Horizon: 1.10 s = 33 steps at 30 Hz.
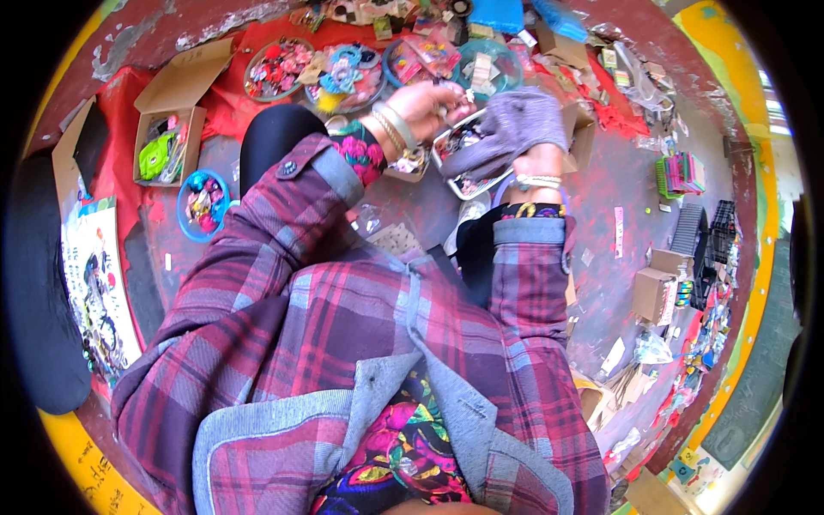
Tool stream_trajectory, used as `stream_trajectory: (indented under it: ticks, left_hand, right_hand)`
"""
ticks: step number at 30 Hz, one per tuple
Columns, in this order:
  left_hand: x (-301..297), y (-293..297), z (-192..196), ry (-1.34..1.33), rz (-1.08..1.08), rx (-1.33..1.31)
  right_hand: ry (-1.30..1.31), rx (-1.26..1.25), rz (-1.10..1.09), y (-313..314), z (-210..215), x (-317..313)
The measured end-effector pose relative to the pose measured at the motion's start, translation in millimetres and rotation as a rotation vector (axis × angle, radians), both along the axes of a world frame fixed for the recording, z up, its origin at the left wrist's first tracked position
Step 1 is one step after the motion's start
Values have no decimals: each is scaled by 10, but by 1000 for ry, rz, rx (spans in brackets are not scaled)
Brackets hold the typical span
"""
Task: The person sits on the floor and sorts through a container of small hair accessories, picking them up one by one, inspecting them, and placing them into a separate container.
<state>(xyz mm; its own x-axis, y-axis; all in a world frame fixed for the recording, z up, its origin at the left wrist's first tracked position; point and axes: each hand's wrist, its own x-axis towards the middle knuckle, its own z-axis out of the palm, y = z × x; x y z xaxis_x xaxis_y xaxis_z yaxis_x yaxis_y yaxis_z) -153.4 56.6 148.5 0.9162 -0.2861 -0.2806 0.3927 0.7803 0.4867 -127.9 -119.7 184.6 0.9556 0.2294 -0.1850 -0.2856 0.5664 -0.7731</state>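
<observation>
My left hand (419, 113) reaches forward over the trays with its fingertips pinched together. At the fingertips shows a small whitish piece (469, 96), too small to name. A grey-purple soft cloth (515, 124) is held up by my right hand (538, 161), and its folds hide the fingers. One long fold of the cloth hangs toward the left, over a white tray (440, 165) of small mixed trinkets. The two hands are a short way apart, the left fingertips close to the cloth's upper left edge.
Round baskets of hair ornaments (279, 69) line the far side on red cloth. To the left stand an open cardboard box (154, 184) and a blue bowl (184, 225) of trinkets. A green basket (663, 178), a cardboard box (654, 293) and black racks (689, 230) stand right.
</observation>
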Motion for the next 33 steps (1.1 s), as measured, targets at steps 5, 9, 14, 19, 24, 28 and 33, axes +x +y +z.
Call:
stream_trajectory:
  ticks: [5, 9, 14, 19, 24, 28, 33]
  left_hand:
    - [67, 371, -306, 123, 178, 77]
    - [-8, 677, -856, 271, 132, 281]
    - [-100, 884, -1884, 374, 44, 514]
    - [-125, 891, -2024, 112, -67, 1060]
    - [27, 1263, -2528, 41, -415, 1925]
    - [47, 1083, -2341, 178, -206, 1961]
    - [-150, 795, -2284, -837, -647, 2101]
  right_hand:
    - [22, -28, -120, -128, 76, -57]
    - [7, -130, -14, -275, 0, -27]
    - [30, -76, -11, -215, 7, -55]
    - [52, -69, -51, -186, 37, -93]
    - [51, -47, -40, -98, 67, -106]
    - [73, -45, -10, -127, -2, -75]
    - [63, -88, -12, -30, 78, -97]
